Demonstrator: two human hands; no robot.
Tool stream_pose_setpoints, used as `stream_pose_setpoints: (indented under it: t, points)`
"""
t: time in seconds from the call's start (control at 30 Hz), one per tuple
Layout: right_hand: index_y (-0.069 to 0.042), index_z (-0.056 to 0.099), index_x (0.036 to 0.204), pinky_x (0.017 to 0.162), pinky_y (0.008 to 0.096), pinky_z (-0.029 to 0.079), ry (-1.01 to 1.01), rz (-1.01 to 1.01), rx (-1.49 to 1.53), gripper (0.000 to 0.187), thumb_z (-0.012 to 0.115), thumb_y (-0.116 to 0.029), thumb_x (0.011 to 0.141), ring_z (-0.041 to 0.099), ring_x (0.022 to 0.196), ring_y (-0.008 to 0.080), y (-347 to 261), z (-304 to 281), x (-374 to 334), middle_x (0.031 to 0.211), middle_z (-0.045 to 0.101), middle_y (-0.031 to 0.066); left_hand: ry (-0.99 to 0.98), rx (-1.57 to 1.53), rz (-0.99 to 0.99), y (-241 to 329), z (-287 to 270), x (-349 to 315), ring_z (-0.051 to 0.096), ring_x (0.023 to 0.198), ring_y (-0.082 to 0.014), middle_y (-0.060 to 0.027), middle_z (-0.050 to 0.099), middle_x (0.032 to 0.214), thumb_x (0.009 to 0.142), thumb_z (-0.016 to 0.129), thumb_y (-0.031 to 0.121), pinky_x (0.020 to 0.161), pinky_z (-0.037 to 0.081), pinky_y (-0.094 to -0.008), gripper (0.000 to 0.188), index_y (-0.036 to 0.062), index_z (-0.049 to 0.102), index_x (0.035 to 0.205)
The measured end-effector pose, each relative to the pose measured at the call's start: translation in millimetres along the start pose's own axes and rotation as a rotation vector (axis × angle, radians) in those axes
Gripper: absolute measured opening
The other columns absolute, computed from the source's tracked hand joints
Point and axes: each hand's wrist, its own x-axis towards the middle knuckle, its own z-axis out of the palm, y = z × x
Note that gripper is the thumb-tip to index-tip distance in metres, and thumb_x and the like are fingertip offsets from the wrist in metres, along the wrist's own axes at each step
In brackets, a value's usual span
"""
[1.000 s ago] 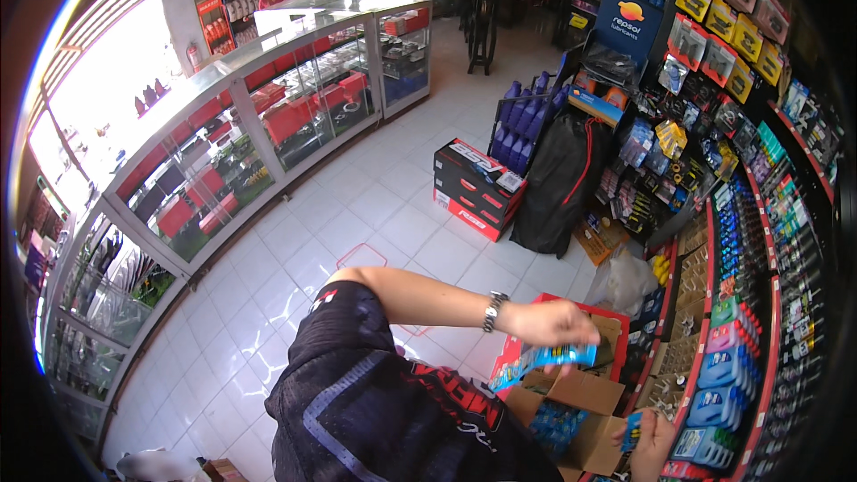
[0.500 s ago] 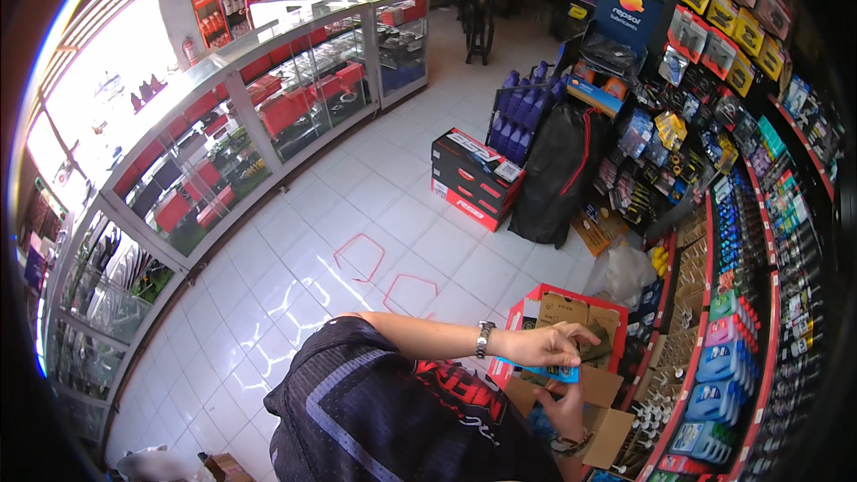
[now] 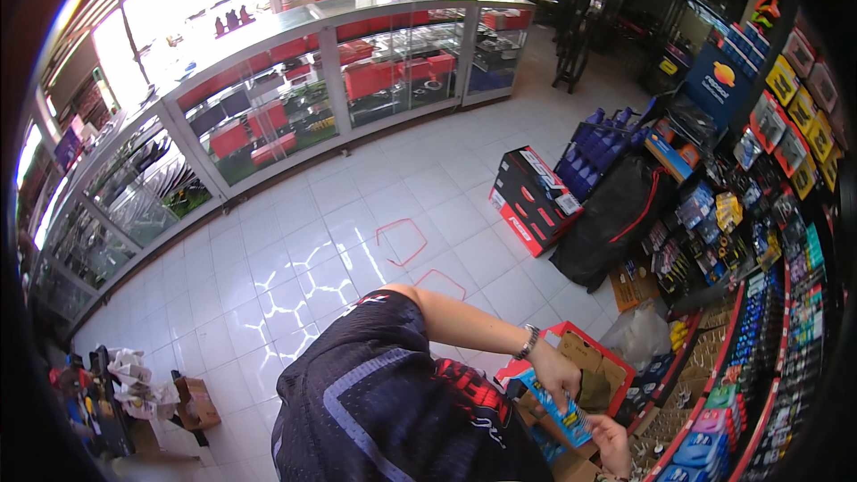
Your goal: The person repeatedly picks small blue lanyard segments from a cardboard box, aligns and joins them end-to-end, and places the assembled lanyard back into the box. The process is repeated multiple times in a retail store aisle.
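A flat blue blister-style package (image 3: 571, 425) is held tilted over the boxes in front of me. My left hand (image 3: 557, 375), with a metal-band watch at its wrist, comes from the left with fingers bent down onto the package's upper part. My right hand (image 3: 612, 443) is at the package's lower right end, its fingers curled against that edge. Just beyond the hands is an open red box (image 3: 625, 373) with brown cartons (image 3: 582, 353) inside. Below the package an open cardboard box (image 3: 573, 468) is partly hidden by my body and hands.
Shelves of bottles (image 3: 705, 446) and hanging packets (image 3: 714, 214) line the right side. A clear plastic bag (image 3: 639, 332), a black bag (image 3: 616, 223) and a black-and-red carton (image 3: 534, 201) stand farther off. Glass display cases (image 3: 330, 94) run along the left and far side.
My view has turned left, so the surroundings sit farther right. The blue package has tipped from nearly level to a steep slant, and my left fingers now point down onto it.
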Motion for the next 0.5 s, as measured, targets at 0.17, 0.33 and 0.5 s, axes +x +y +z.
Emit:
stream_pose_setpoints:
  t: [0.17,0.33,0.5]
  points:
    - [0.006,0.062,0.089,0.07,0.0263,0.049,-0.247,0.352,-0.361,0.041,0.055,-0.034,0.096,0.061,0.075,0.0086,-0.4,20.4,13.4,0.074,0.065,0.006,-0.16,0.381,0.225,23.7,11.1,18.1,0.066,0.06,-0.0162,-0.0144,0.068,0.068,0.091,0.062,0.031,0.05,0.05,-0.0297,0.035,-0.002,0.068,0.08]
    - [0.006,0.059,0.107,0.06,0.0279,0.039,-0.035,-0.046,-0.158,0.037,0.046,-0.028,0.101,0.047,0.068,0.0093,-25.3,45.6,-1.8,0.079,0.057,-0.0012,-0.252,-0.048,-0.025,36.1,-0.7,0.9,0.066,0.061,-0.0146,-0.014,0.067,0.067,0.096,0.054,0.026,0.053,0.052,-0.0297,0.035,-0.004,0.066,0.084]
    - [0.004,0.059,0.091,0.055,0.0355,0.039,0.109,-0.093,-0.422,0.029,0.048,-0.022,0.099,0.047,0.057,0.0201,-66.0,46.6,-30.1,0.064,0.052,0.0145,-0.233,-0.109,0.175,72.6,0.1,-6.5,0.067,0.059,-0.0178,-0.0142,0.068,0.07,0.1,0.045,0.022,0.054,0.054,-0.0292,0.037,-0.0053,0.063,0.083]
